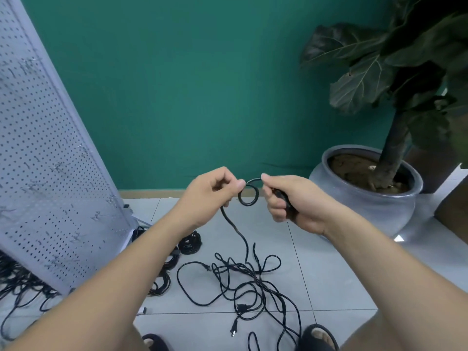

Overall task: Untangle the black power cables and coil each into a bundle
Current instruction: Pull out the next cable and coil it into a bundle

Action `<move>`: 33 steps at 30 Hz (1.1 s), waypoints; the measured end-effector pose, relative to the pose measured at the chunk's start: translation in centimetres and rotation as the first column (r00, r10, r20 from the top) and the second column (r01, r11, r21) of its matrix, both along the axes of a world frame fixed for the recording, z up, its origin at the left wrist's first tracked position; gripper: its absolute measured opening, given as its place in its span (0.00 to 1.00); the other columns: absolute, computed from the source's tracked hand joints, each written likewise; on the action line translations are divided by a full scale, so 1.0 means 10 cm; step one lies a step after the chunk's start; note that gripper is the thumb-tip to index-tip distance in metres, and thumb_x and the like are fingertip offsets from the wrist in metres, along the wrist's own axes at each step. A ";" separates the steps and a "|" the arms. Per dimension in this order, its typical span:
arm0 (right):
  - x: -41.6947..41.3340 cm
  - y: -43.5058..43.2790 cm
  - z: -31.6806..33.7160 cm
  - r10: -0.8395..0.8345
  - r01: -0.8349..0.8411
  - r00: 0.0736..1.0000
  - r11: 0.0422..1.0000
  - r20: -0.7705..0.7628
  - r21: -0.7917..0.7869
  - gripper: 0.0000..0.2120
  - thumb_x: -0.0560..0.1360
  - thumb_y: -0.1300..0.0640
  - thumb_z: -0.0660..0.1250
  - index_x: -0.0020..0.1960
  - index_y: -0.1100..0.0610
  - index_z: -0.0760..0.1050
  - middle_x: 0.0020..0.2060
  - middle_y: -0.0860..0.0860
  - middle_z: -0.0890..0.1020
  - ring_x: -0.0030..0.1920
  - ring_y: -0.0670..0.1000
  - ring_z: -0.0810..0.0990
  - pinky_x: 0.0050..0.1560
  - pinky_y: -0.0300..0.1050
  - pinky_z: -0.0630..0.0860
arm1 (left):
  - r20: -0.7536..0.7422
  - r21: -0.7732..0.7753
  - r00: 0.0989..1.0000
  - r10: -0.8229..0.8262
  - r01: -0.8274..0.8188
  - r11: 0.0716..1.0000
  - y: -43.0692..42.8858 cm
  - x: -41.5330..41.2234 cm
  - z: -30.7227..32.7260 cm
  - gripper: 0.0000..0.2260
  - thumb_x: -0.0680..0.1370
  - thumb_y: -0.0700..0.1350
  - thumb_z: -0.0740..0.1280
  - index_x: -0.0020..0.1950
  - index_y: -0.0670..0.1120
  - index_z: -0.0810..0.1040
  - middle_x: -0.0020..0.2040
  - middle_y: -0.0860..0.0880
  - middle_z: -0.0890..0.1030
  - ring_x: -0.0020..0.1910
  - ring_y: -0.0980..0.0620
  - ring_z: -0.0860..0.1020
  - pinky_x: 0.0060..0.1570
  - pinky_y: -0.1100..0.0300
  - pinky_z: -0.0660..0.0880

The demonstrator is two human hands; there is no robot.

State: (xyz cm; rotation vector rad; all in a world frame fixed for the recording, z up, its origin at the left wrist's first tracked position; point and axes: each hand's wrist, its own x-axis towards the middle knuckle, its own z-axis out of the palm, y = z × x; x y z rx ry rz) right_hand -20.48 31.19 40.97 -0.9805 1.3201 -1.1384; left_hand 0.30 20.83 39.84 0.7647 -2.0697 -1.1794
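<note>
Both hands pinch one power cable [249, 196]: left hand [207, 196], right hand [288, 198]. Risk: the tiny first loop kinks, or drags the floor tangle [253, 282] tighter.

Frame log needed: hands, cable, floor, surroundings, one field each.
left hand: pinches cable
right hand: grips same cable
cable: small loop between hands, rest trails down to floor
floor: loose tangle; coiled bundles at left
surroundings: pegboard left, plant pot right
</note>
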 end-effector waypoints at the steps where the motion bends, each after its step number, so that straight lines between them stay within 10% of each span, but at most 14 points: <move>1: 0.00 -0.04 -0.02 -0.054 0.053 0.998 0.998 -0.035 -0.042 0.17 0.87 0.48 0.65 0.43 0.56 0.72 0.30 0.52 0.67 0.30 0.53 0.64 0.32 0.45 0.63 | 0.001 -0.022 1.000 -0.013 0.013 1.000 0.01 -0.01 -0.01 0.11 0.84 0.49 0.71 0.46 0.44 0.79 0.34 0.52 0.78 0.34 0.54 0.75 0.41 0.63 0.72; 5: -0.02 -0.15 -0.10 -0.253 0.198 0.890 0.964 -0.380 -0.178 0.15 0.83 0.48 0.71 0.46 0.57 0.74 0.30 0.49 0.76 0.31 0.53 0.71 0.33 0.47 0.68 | 0.006 -0.103 0.992 -0.128 0.128 0.986 0.08 -0.06 -0.01 0.07 0.85 0.46 0.69 0.46 0.50 0.79 0.37 0.55 0.79 0.37 0.53 0.77 0.46 0.57 0.76; 8: 0.00 -0.22 -0.17 -0.302 0.262 0.881 0.952 -0.363 -0.157 0.16 0.80 0.46 0.75 0.45 0.56 0.74 0.30 0.48 0.77 0.31 0.52 0.70 0.30 0.43 0.66 | -0.002 -0.153 0.995 -0.096 0.094 0.984 0.07 -0.10 0.02 0.07 0.86 0.45 0.67 0.47 0.50 0.78 0.38 0.53 0.79 0.39 0.51 0.77 0.46 0.53 0.75; 16: 0.33 -0.05 -0.18 0.208 -0.234 0.900 0.972 -0.382 -0.020 0.19 0.86 0.44 0.66 0.48 0.57 0.84 0.36 0.52 0.80 0.32 0.50 0.67 0.32 0.40 0.63 | -0.089 -0.082 0.995 0.048 -0.055 0.995 -0.14 -0.13 -0.02 0.09 0.85 0.50 0.67 0.46 0.51 0.77 0.36 0.52 0.76 0.38 0.52 0.73 0.44 0.53 0.72; 24: 0.41 0.08 -0.10 0.247 -0.341 0.837 0.933 -0.488 -0.112 0.07 0.84 0.55 0.72 0.52 0.58 0.80 0.35 0.55 0.76 0.37 0.53 0.72 0.43 0.47 0.72 | 0.137 0.006 0.985 0.103 -0.105 0.995 -0.25 -0.10 -0.19 0.04 0.80 0.47 0.73 0.46 0.53 0.82 0.42 0.50 0.86 0.40 0.53 0.80 0.51 0.47 0.80; 28: 0.42 0.09 -0.05 0.259 -0.312 0.911 0.942 -0.320 -0.126 0.08 0.87 0.60 0.64 0.50 0.61 0.76 0.39 0.55 0.83 0.41 0.52 0.78 0.47 0.41 0.77 | 0.040 0.161 0.995 -0.088 0.081 0.984 0.01 -0.15 -0.19 0.21 0.76 0.28 0.64 0.61 0.47 0.83 0.51 0.50 0.87 0.46 0.54 0.84 0.50 0.58 0.81; 33: 0.38 0.10 0.10 0.204 -0.210 0.978 0.960 -0.052 -0.186 0.07 0.84 0.65 0.59 0.49 0.62 0.73 0.38 0.58 0.77 0.38 0.54 0.75 0.41 0.39 0.74 | -0.195 0.435 0.980 -0.042 0.125 0.892 0.10 -0.24 -0.10 0.11 0.78 0.31 0.56 0.55 0.41 0.74 0.30 0.39 0.77 0.32 0.42 0.77 0.46 0.50 0.78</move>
